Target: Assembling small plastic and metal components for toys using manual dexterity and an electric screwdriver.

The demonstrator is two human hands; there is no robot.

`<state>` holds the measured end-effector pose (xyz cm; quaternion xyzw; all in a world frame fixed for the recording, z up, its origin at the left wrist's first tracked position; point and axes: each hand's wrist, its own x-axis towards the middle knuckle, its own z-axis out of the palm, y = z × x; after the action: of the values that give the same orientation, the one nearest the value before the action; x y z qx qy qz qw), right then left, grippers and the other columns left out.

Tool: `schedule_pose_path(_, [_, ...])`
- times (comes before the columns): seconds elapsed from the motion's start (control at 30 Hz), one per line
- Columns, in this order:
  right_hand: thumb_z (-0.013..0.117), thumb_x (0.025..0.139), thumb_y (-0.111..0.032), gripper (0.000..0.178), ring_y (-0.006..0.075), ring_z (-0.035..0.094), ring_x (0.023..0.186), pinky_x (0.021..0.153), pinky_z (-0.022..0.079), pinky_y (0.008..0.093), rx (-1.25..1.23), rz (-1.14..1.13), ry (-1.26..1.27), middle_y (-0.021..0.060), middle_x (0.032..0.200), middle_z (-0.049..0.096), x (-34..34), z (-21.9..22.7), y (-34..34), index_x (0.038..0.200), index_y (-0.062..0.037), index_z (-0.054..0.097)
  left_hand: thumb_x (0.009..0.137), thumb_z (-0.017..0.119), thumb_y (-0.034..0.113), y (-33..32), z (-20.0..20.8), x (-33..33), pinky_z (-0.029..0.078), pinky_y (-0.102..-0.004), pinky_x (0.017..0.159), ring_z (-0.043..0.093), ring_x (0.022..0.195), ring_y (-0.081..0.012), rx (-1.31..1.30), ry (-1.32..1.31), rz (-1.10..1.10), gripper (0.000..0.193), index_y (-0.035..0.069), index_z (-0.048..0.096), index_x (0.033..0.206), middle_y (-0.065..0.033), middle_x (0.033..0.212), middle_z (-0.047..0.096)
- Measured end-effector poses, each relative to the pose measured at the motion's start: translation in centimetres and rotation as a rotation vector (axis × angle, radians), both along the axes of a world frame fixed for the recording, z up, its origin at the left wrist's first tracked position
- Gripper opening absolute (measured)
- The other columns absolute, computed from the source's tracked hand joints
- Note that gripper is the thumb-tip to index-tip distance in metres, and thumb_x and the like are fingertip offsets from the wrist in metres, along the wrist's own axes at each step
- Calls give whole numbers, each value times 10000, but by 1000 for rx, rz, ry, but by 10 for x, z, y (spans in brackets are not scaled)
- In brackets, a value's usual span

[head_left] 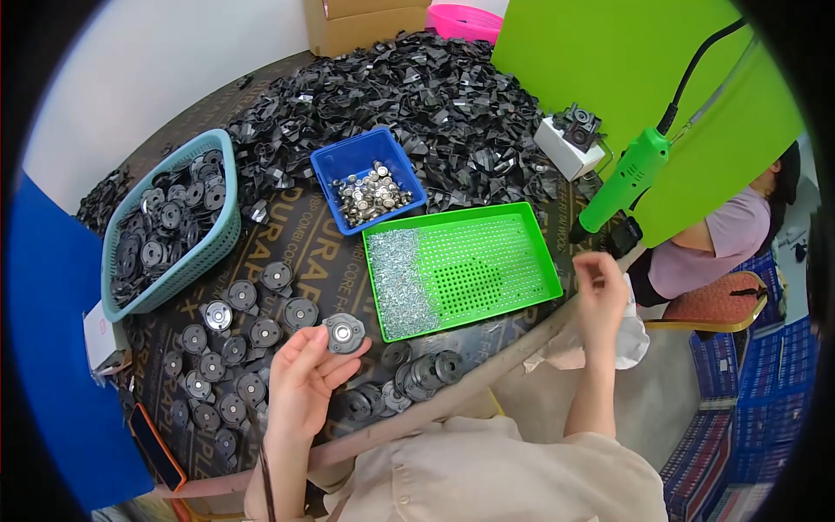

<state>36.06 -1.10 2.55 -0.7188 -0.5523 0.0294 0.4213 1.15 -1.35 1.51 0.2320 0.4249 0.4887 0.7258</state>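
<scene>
My left hand (304, 374) grips a round black disc part (345, 334) with a shiny metal centre, between thumb and fingers. Several similar disc parts (264, 331) lie on the table to its left, and a leaning row of them (417, 376) lies to its right. My right hand (602, 291) is raised past the right end of a green tray (487, 324), its fingers curled toward the thumb; whatever it may hold is too small to make out. Just above it hangs a green electric screwdriver (628, 177), its dark tip pointing down.
Small silvery screws (402, 287) fill the tray's left part. Behind stands a blue bin (348, 157) of round metal pieces. A teal basket (174, 290) of discs stands left, near an orange-edged phone (156, 445). A heap of black parts (391, 96) covers the back. Another person (709, 230) sits right.
</scene>
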Motion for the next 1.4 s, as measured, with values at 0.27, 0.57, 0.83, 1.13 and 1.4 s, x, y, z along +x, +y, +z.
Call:
schedule_pose_path(0.27, [651,763,23,122,214,597,847,698,470,286,-44,165,-224,75,917,622,32,-35,2,880,-4,674,966,502,192,-3,-6,2,584,-333,765,645,1019,-324,-39,1,-1,288,-15,535,1164,-178,1097,645])
schedule_pose_path(0.57, [720,697,6,121,219,589,867,775,465,314,218,338,28,88,905,664,-71,30,-22,807,-36,692,975,495,209,-7,-3,3,525,-342,864,640,1046,-273,-52,-113,-69,277,26,543,1178,-124,1113,650])
schedule_pose_path(0.83, [753,609,-11,204,253,574,874,751,488,344,252,778,17,29,895,670,-179,7,9,791,-93,716,969,525,205,-12,-9,4,525,-339,848,645,909,-152,-61,-151,-32,211,71,540,1131,-35,1007,637])
schedule_pose_path(1.13, [737,646,19,143,216,596,752,661,474,309,198,778,85,63,845,669,-185,0,10,767,-46,697,966,525,208,-16,-5,5,548,-338,838,645,955,-158,-14,-163,-62,192,74,538,1102,-47,1015,640])
schedule_pose_path(1.4, [708,786,-82,293,197,603,975,804,487,317,58,824,-78,76,1074,644,-151,34,57,1072,-56,649,839,669,-4,-5,17,-15,492,-223,781,627,902,-112,287,262,-9,173,20,575,983,-39,926,653])
